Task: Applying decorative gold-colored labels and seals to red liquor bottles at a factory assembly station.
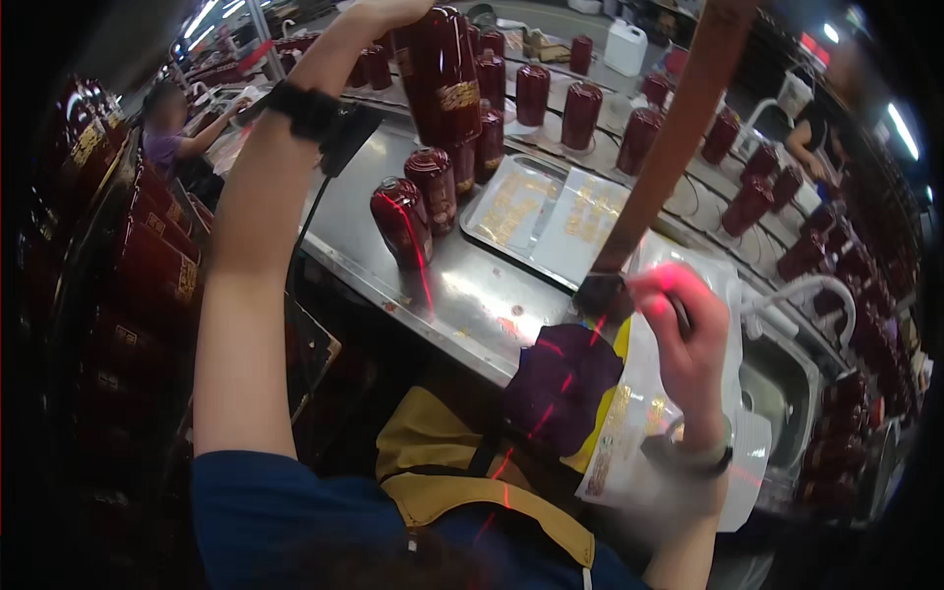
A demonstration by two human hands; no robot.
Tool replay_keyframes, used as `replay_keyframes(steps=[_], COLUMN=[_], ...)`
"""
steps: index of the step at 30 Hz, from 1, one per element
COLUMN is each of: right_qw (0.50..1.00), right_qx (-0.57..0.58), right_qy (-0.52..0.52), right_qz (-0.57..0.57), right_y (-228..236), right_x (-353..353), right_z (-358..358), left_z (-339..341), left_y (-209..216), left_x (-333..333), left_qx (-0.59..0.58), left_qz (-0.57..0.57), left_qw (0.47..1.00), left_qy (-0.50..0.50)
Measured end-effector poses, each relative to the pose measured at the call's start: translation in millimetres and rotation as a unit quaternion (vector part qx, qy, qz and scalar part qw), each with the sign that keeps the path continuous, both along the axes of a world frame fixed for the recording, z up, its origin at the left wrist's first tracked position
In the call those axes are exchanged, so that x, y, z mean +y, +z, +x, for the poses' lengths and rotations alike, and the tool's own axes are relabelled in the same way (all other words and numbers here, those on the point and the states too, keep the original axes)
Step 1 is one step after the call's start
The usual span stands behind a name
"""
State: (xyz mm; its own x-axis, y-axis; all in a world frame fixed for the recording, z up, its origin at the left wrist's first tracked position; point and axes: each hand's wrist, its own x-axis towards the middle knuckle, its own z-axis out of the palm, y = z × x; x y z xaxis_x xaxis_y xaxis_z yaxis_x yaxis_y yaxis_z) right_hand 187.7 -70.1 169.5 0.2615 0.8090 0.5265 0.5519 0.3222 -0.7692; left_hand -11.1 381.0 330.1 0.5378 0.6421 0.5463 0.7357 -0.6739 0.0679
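Note:
My left hand (398, 10) reaches up to the top edge, where its fingers are partly cut off. It grips the upper end of a large dark red glossy bottle (440, 84) with gold lettering. Two more dark red bottles (401, 222) stand below it on the metal table. My right hand (685, 329) is raised beside a brown post, its fingers curled round a slim dark thing that I cannot make out. White sheets with gold decals (639, 433) lie below that hand. Next to them is a bunched dark purple cloth (565, 388).
A metal tray (472, 231) holds decal sheets on the table (457, 329). The brown post (678, 138) rises by my right hand. At right is a sink (811, 408) with a white curved faucet (811, 285). Rows of red bottles stand beyond and at left. Other people work farther off.

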Motion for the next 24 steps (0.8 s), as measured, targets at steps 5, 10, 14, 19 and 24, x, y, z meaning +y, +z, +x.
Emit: replay_keyframes(steps=[5,10,14,19,24], right_qw=[0.985,0.901,0.871,0.83,0.813], right_qx=[0.154,0.334,0.416,0.486,0.529], right_qy=[0.062,0.238,0.197,0.1,0.049], right_qz=[-0.042,-0.143,-0.173,-0.254,-0.237], right_y=[-6,-19,-47,-80,-103], right_x=[49,27,-23,-58,-48], right_z=[-21,-31,-45,-56,-36], left_z=[-7,17,42,60,39], left_y=[-37,-88,-114,-151,-210], left_x=[-134,-260,-294,-286,-287], left_qx=[-0.116,-0.121,-0.031,0.0,-0.264], left_qz=[-0.3,-0.309,-0.446,-0.491,-0.466], left_qw=[0.924,0.842,0.781,0.795,0.748], left_qy=[-0.206,-0.425,-0.437,-0.356,-0.392])
